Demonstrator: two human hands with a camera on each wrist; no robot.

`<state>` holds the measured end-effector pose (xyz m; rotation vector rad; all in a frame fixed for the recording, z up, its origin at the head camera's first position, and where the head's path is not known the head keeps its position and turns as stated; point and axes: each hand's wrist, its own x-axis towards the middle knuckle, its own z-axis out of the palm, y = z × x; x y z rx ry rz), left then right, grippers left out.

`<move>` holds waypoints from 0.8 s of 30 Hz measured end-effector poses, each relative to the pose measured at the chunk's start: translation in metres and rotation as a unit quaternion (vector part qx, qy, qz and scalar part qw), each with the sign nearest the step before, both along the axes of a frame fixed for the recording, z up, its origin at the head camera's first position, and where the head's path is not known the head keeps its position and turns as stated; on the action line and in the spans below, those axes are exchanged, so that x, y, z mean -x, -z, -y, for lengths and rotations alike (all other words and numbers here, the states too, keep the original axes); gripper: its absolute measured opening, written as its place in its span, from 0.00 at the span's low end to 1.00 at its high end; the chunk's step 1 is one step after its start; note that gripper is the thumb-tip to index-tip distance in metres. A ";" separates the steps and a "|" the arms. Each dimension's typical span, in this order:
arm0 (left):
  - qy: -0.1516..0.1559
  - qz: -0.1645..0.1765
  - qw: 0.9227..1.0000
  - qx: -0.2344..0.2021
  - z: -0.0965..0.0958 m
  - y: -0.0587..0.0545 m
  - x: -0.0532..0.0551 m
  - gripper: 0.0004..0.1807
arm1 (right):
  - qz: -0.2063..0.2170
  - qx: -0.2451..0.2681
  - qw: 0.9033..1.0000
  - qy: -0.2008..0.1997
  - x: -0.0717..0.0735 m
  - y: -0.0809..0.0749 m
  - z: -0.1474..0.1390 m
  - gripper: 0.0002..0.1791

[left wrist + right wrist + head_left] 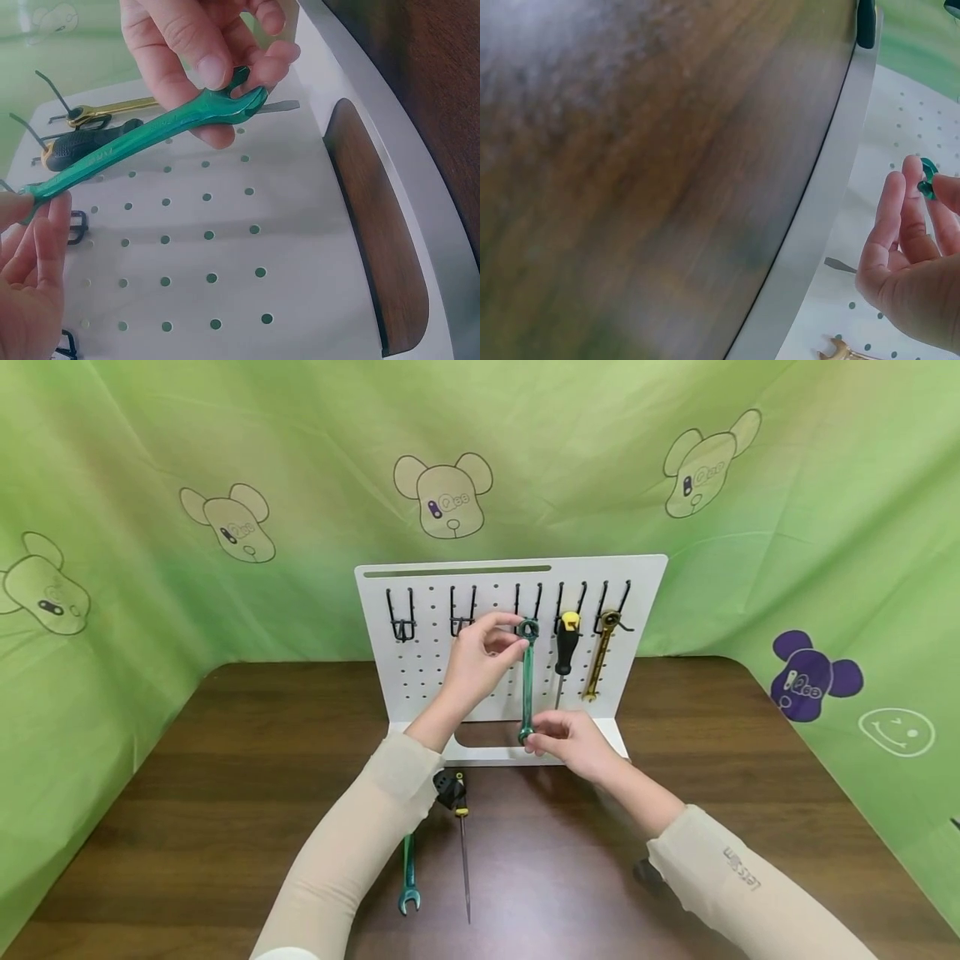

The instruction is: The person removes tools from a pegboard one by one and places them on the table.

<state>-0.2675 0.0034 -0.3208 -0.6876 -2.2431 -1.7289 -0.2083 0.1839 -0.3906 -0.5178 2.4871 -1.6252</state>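
A shiny green combination wrench (528, 685) stands nearly vertical in front of a white pegboard (420, 668), its ring end up by a black double hook (537, 597). My left hand (482, 658) pinches it near the ring end between thumb and fingers. Lower down, my right hand (576, 745) pinches the open-jaw end. In the left wrist view the wrench (142, 146) spans between both hands, and in the right wrist view only its green open end (928, 180) shows at the right fingertips.
Right of the wrench hang a black-and-yellow screwdriver (567, 647) and a gold wrench (600, 660). Two hooks to the left, one of them a black hook (401, 614), hold nothing. On the wooden table (225, 793) lie another screwdriver (465, 860) and a green wrench (409, 885), partly under the left sleeve.
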 end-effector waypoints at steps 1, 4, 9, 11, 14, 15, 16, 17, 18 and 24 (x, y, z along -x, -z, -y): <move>0.000 -0.001 1.000 0.000 0.000 0.000 0.000 0.15 | -0.001 -0.001 1.000 -0.001 0.000 0.000 0.000 0.12; 0.000 -0.001 1.000 0.003 0.001 -0.001 -0.001 0.15 | -0.002 -0.003 1.000 -0.002 -0.001 0.000 0.001 0.12; 0.001 -0.003 1.000 0.009 0.001 -0.002 -0.002 0.15 | -0.002 -0.004 1.000 0.001 -0.002 -0.001 0.002 0.12; 0.001 -0.007 1.000 0.011 0.001 -0.003 -0.003 0.15 | -0.002 -0.003 1.000 0.002 -0.003 -0.002 0.002 0.12; 0.000 -0.013 1.000 0.013 0.001 -0.004 -0.005 0.15 | -0.005 -0.005 1.000 0.000 -0.004 -0.003 0.002 0.12; 0.000 -0.014 1.000 0.013 0.001 -0.004 -0.005 0.15 | -0.006 -0.005 1.000 0.000 -0.004 -0.003 0.002 0.11; 0.000 -0.014 1.000 0.014 0.001 -0.004 -0.006 0.15 | -0.008 -0.006 1.000 -0.001 -0.004 -0.003 0.002 0.11; 0.000 -0.014 1.000 0.014 0.002 -0.004 -0.006 0.15 | -0.009 -0.008 1.000 -0.001 -0.005 -0.003 0.002 0.11; 0.001 -0.014 1.000 0.015 0.002 -0.004 -0.007 0.15 | -0.010 -0.008 1.000 -0.003 -0.005 -0.003 0.002 0.11; 0.005 -0.013 1.000 0.012 0.002 -0.004 -0.008 0.15 | -0.005 -0.006 1.000 -0.006 -0.007 -0.003 0.001 0.11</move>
